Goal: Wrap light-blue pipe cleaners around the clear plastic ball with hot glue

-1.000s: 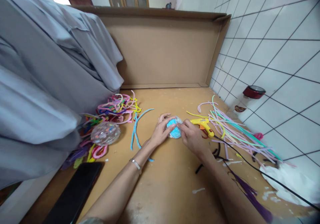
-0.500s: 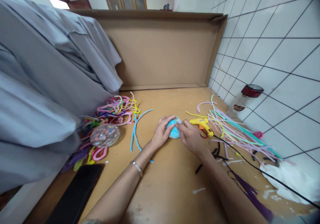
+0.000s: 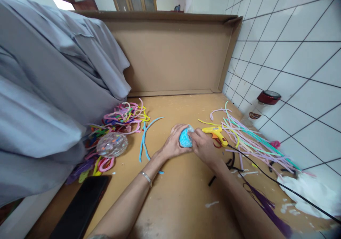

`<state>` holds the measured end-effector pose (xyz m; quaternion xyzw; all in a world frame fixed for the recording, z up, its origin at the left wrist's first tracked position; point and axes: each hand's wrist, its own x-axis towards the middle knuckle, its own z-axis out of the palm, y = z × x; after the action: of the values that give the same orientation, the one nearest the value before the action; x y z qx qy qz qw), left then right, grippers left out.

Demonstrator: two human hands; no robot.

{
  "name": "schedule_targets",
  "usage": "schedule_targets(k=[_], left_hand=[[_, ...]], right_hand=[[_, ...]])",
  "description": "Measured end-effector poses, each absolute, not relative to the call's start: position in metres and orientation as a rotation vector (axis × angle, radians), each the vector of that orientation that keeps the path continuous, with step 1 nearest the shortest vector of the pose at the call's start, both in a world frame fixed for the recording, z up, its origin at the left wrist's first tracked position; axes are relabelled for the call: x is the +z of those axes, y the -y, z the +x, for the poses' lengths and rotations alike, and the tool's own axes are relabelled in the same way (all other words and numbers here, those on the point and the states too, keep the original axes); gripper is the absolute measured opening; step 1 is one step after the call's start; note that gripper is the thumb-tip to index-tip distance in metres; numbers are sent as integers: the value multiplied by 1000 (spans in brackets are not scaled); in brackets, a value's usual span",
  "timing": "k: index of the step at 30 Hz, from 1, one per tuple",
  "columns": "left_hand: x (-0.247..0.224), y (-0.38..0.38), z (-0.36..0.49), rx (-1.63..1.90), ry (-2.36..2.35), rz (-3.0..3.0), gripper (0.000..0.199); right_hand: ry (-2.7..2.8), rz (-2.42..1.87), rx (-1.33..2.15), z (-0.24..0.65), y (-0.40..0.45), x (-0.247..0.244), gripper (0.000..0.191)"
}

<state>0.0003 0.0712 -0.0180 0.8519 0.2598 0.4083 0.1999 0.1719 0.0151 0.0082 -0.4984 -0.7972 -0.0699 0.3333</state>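
Note:
A round ball [image 3: 185, 138], wound with blue pipe cleaner and clear at its upper right, is held over the table in front of me. My left hand [image 3: 173, 140] wraps round its left side, fingers over the top and along the bottom. At the ball's right side, my right hand [image 3: 200, 140] is closed with its fingertips pressed to the surface; whatever they pinch is hidden. Just beyond that hand lies a yellow glue gun [image 3: 216, 134] with a black cord. Loose blue pipe cleaners [image 3: 144, 139] rest to the left of my left hand.
Tangled colourful pipe cleaners [image 3: 125, 114] and a clear speckled ball [image 3: 112, 144] lie at left, near a black phone [image 3: 81, 205]. Straight pipe cleaners [image 3: 253, 139], a red-lidded jar [image 3: 262, 106], a purple tassel [image 3: 269, 208] and white tissue [image 3: 306, 193] are on the right. Cardboard [image 3: 173, 54] stands behind.
My left hand has shifted its grip, its thumb now lower, so more of the ball's blue winding shows. My right hand stays nearly in place at the ball's right side.

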Motion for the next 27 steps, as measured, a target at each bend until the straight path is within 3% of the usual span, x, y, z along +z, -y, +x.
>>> schedule_targets(k=[27], left_hand=[[-19, -73, 3, 1306, -702, 2430, 72]], right_hand=[[2083, -1306, -264, 169, -15, 7, 33]])
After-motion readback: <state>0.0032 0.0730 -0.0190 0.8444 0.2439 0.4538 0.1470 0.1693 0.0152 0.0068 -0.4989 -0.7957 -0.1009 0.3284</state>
